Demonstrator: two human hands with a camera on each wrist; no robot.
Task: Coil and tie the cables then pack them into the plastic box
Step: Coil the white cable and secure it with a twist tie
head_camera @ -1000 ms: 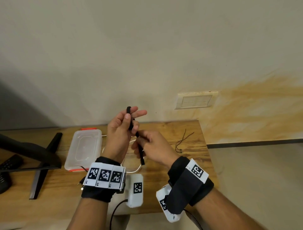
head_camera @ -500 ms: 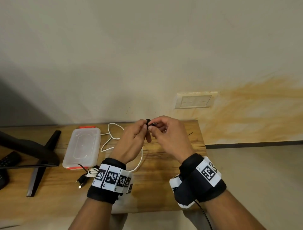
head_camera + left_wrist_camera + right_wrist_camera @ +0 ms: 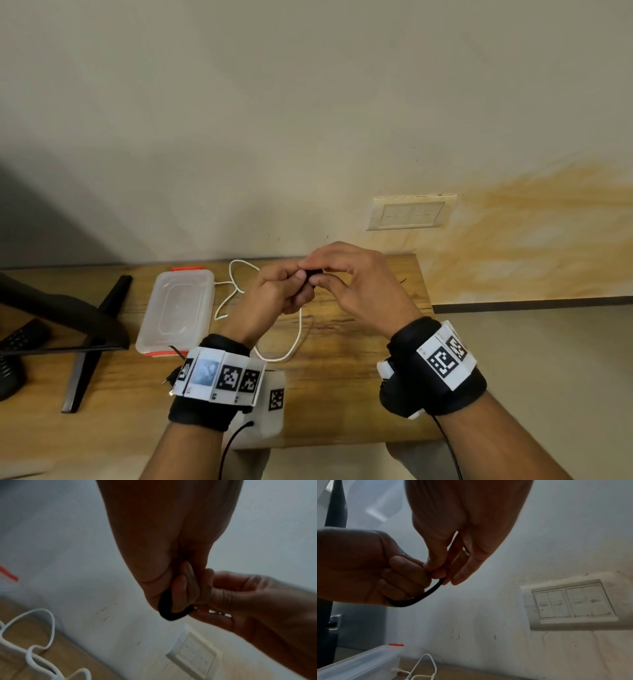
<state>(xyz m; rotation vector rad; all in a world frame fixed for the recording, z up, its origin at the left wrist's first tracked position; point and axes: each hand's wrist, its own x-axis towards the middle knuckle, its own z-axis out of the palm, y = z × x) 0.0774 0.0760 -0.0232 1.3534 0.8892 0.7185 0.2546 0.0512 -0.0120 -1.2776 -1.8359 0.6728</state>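
Note:
Both hands meet above the wooden table (image 3: 356,346), working a short black cable (image 3: 313,274). My left hand (image 3: 281,291) has its fingers curled round a small loop of the black cable (image 3: 171,613). My right hand (image 3: 346,277) pinches the other end of the black cable (image 3: 426,595) between thumb and fingertips. A white cable (image 3: 294,342) lies loose on the table under the hands. The clear plastic box (image 3: 174,308) with orange clips sits to the left, lid on.
A black monitor stand (image 3: 92,339) and a remote (image 3: 20,335) occupy the left of the table. A small bundle of plugs (image 3: 173,377) lies near my left wrist. A wall switch plate (image 3: 411,214) is behind. The table's right edge is close to my right wrist.
The black cable hung straight from my raised left hand a second ago; now it is bent into a small loop and both hands have come together lower over the table.

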